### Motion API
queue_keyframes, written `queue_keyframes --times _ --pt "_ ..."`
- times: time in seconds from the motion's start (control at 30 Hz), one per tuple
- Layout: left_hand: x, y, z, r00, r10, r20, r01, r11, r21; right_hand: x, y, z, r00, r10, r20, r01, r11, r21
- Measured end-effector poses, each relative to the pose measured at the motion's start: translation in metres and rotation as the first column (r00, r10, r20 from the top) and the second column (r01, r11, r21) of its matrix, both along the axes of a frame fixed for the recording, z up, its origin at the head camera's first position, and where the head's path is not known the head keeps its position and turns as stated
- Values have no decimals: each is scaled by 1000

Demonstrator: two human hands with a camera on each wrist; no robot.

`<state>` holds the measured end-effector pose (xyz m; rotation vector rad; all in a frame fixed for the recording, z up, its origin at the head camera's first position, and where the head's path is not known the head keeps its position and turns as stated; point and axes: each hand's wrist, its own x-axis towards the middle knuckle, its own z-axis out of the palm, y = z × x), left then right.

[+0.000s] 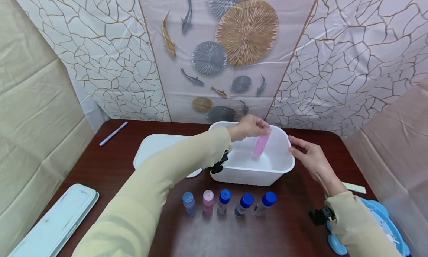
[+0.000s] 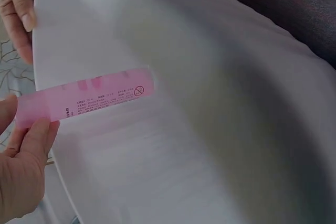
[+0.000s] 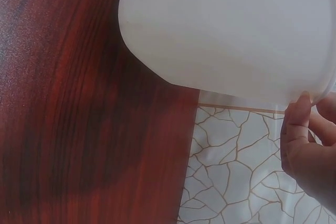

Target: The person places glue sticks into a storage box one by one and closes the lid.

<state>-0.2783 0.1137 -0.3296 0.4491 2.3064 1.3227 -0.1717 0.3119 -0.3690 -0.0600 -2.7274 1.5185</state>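
The left hand (image 1: pixel 249 127) pinches the top end of a pink bottle (image 1: pixel 261 144) between thumb and fingertips and holds it inside the white tub (image 1: pixel 254 173), toward the tub's 1 o'clock side. The bottle is slim, translucent pink and flat-sided; in the left wrist view it (image 2: pixel 89 98) carries a small block of dark printed text, a few deeper pink marks and a round crossed-out symbol near its free end. It hangs tilted, lower end pointing down toward the tub's pale floor; whether it touches the floor cannot be told. The right hand (image 1: pixel 309 154) rests at the tub's rim at 3 o'clock, thumb and fingers lightly curled on the edge, as the right wrist view also shows (image 3: pixel 310 145). At the tub's 6 o'clock, on the dark wooden table (image 1: pixel 110 164), five small bottles (image 1: pixel 224 201) stand in a row. A white lid (image 1: pixel 157 147) lies at the tub's 9 o'clock.
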Motion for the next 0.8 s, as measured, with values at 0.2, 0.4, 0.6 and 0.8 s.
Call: queue_keyframes --times 0.2,0.4,0.6,0.8 --pt "2 4 -6 1000 1 0 -1 1000 14 1 0 0 1000 -2 -10 2 1000 -1" --pt "3 6 -11 1000 -12 -6 12 1000 -5 1 0 0 1000 -4 -13 4 1000 -8" --pt "6 9 -16 999 -36 -35 35 999 -17 0 -1 -1 999 -2 -34 1 1000 -18" --pt "9 9 -21 999 -39 -23 38 999 -26 0 -1 -2 999 4 -35 -5 1000 -24"
